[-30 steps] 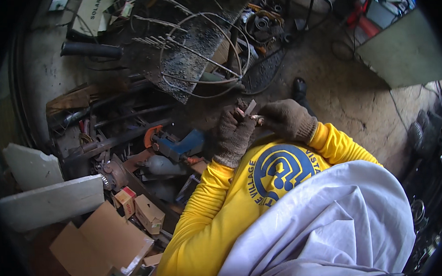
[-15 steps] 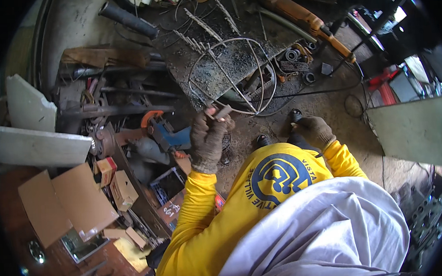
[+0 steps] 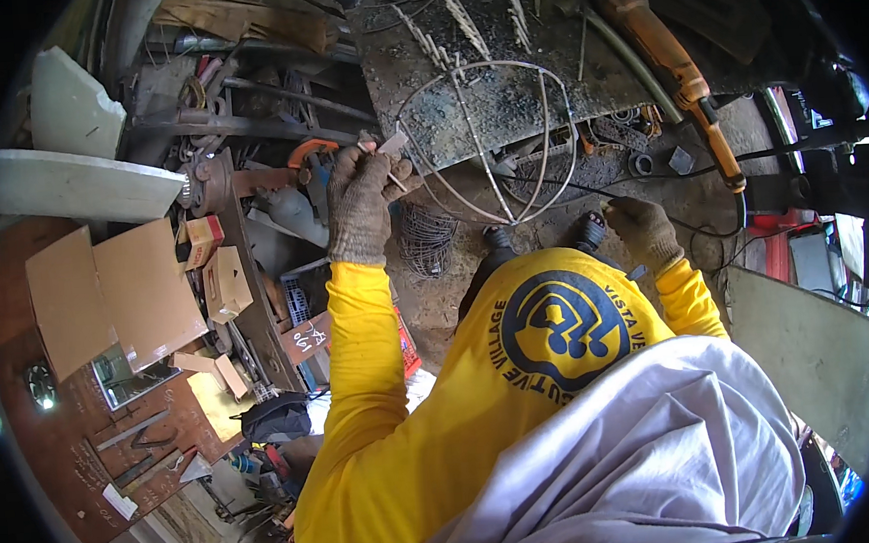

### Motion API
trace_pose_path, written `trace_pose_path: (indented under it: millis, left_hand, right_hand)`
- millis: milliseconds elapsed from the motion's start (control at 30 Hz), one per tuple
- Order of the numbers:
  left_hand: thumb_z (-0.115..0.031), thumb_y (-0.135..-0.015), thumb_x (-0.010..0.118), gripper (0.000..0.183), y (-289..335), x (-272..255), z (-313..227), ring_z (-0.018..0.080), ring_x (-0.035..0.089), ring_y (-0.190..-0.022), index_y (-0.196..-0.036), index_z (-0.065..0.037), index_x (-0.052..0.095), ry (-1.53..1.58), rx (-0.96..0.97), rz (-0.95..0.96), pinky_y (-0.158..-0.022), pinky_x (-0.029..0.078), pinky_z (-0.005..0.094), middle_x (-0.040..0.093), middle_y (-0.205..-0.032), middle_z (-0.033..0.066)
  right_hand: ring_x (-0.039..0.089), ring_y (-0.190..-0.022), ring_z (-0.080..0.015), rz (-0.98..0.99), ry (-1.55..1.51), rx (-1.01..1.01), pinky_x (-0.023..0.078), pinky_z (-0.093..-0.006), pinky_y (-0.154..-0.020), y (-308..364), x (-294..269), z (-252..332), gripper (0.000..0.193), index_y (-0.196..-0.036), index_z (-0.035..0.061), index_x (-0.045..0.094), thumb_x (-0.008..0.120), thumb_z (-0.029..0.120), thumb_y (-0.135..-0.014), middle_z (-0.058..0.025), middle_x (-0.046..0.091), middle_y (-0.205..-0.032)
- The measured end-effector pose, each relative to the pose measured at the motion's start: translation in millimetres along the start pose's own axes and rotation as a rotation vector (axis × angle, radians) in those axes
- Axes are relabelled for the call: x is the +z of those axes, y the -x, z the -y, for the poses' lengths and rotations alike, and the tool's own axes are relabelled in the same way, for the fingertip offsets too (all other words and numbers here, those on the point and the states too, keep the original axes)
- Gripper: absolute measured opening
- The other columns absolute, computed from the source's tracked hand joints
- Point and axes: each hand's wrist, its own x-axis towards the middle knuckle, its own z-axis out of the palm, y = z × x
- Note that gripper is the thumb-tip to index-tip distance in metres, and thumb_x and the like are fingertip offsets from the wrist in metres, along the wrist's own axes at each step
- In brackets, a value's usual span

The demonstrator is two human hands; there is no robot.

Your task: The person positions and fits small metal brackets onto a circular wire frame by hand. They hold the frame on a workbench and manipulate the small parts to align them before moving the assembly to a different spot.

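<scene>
My left hand (image 3: 357, 202), in a brown knit glove, is raised to the left of a round metal rod frame (image 3: 476, 137). Its fingers are closed on a small flat grey piece (image 3: 393, 144), and a thin stick (image 3: 396, 182) pokes out below them. The frame, a hoop with bent ribs that meet at its near end, rests at the edge of a dark worktable (image 3: 390, 87). My right hand (image 3: 643, 231), gloved too, is curled to the right of the frame, apart from it. Whatever it may hold is too small to make out.
An orange angle grinder (image 3: 674, 62) lies on the table's right side, its cord trailing down. Several rough whitish rods (image 3: 461, 19) lie beyond the frame. Coiled wire (image 3: 428, 240) sits on the floor near my feet. Cardboard boxes (image 3: 146, 296) and scrap metal crowd the left.
The whole view has shifted, so the table and frame sit lower and further right. My left hand is now further from the frame, and the stick shows more clearly.
</scene>
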Motion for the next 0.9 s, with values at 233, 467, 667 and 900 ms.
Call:
trace_pose_path:
  millis: [233,467,667,900]
  left_hand:
    - [-0.008,-0.099,0.061,0.014,-56,-36,25,0.0242,0.069,-0.086,-0.112,-0.009,0.057,0.199,-0.166,0.202,-0.074,0.064,0.0491,0.067,-0.1,0.0107]
    - [-0.01,-0.096,0.064,0.01,-78,-37,33,0.025,0.07,-0.085,-0.105,-0.009,0.064,0.206,-0.338,0.324,-0.074,0.065,0.0495,0.068,-0.098,0.0093]
    - [-0.011,-0.095,0.065,0.009,-96,-44,39,0.0258,0.071,-0.085,-0.104,-0.008,0.064,0.296,-0.412,0.45,-0.072,0.065,0.0482,0.068,-0.095,0.0077]
    - [-0.013,-0.094,0.065,0.009,-106,-45,18,0.0227,0.071,-0.078,-0.103,-0.009,0.063,0.11,-0.385,0.484,-0.069,0.065,0.0412,0.068,-0.091,0.0067]
  right_hand:
    - [0.067,-0.076,-0.0147,-0.139,-0.195,-0.07,0.053,-0.0314,-0.071,15,32,43,0.023,-0.107,0.0029,0.074,0.069,0.021,-0.094,-0.0093,0.072,-0.082]
    - [0.066,-0.075,-0.0101,-0.558,-0.237,0.12,0.053,-0.0265,-0.069,66,96,78,0.022,-0.112,0.0016,0.073,0.068,0.011,-0.093,-0.0064,0.072,-0.087]
    - [0.064,-0.076,-0.0082,-0.741,-0.386,0.106,0.052,-0.0228,-0.069,96,143,120,0.022,-0.115,-0.0009,0.072,0.068,0.004,-0.094,-0.004,0.072,-0.092]
    - [0.072,-0.081,-0.0198,-0.714,-0.238,0.031,0.056,-0.0298,-0.071,77,159,157,0.022,-0.108,0.0014,0.074,0.073,0.002,-0.086,-0.0142,0.075,-0.094]
